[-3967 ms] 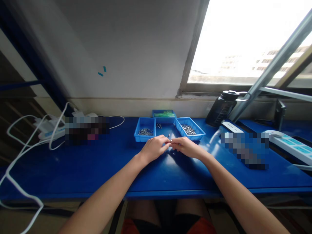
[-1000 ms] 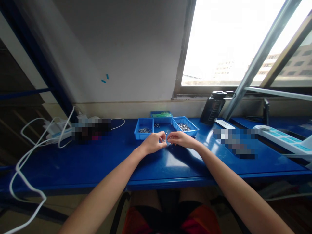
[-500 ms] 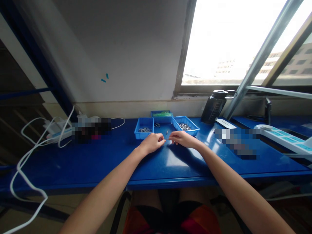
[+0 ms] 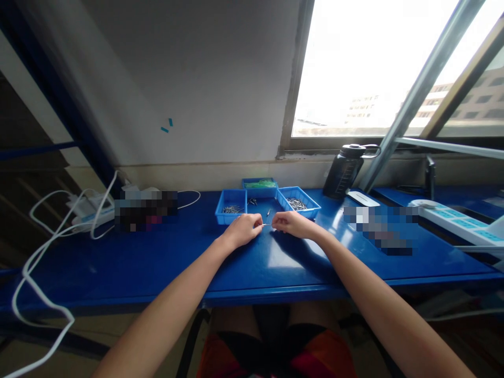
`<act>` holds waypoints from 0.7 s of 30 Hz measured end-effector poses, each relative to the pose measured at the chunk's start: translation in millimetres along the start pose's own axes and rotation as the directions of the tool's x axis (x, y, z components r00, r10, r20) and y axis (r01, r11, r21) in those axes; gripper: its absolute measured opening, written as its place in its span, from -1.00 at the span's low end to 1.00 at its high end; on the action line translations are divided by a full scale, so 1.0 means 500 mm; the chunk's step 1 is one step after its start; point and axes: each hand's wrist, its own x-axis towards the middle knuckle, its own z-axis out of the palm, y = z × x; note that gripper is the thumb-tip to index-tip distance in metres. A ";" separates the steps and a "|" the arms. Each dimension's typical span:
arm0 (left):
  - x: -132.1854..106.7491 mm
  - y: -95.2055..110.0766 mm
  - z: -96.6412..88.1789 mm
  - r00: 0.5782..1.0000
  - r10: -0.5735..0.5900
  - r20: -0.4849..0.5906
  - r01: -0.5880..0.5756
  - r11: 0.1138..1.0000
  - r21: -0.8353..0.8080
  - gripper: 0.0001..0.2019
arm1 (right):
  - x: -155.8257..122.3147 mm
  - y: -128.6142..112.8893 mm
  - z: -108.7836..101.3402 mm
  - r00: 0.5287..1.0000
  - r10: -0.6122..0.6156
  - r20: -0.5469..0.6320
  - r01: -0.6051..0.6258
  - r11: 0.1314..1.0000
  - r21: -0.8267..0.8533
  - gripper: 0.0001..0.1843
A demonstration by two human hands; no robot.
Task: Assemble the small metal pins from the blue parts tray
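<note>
My left hand point(image 4: 243, 229) and my right hand point(image 4: 290, 223) rest on the blue bench point(image 4: 157, 262), fingertips almost meeting. Both are pinched on a thin metal pin point(image 4: 266, 224) held between them. Just behind the hands stand small blue trays: a left tray point(image 4: 230, 207) with metal pins, a right tray point(image 4: 298, 202) with more metal parts, and a back tray point(image 4: 260, 184) with green pieces. A loose pin point(image 4: 268, 212) lies on the bench between the trays.
A dark water bottle point(image 4: 343, 177) stands at the back right by the window. A white power strip point(image 4: 452, 220) lies far right. White cables point(image 4: 51, 231) and another power strip sprawl at the left. A slanted metal bar point(image 4: 417, 94) crosses the window.
The view shifted slightly. Both hands stayed together on the bench, working the small pin; it now shows stretched between the fingertips.
</note>
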 end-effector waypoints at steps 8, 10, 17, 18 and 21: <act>-0.003 0.015 -0.005 0.999 -0.002 -0.046 0.000 0.999 -0.032 -0.71 | -0.004 -0.003 0.006 1.000 0.017 0.021 -0.017 0.999 0.032 -0.70; -0.002 0.020 -0.007 0.996 0.022 -0.090 -0.027 0.998 -0.055 -0.72 | -0.004 -0.008 0.008 1.000 -0.005 0.029 0.003 0.998 0.058 -0.70; 0.005 0.026 -0.012 0.992 0.066 -0.103 -0.090 0.963 -0.256 -0.77 | -0.002 -0.024 0.009 0.998 -0.062 0.022 0.056 0.979 0.197 -0.65; 0.006 0.024 -0.011 0.994 0.059 -0.095 -0.084 0.955 -0.286 -0.76 | -0.001 -0.024 0.009 0.998 -0.059 0.024 0.053 0.976 0.210 -0.65; 0.008 0.021 -0.009 0.996 0.042 -0.085 -0.066 0.947 -0.314 -0.76 | 0.000 -0.021 0.008 0.998 -0.049 0.033 0.041 0.973 0.226 -0.64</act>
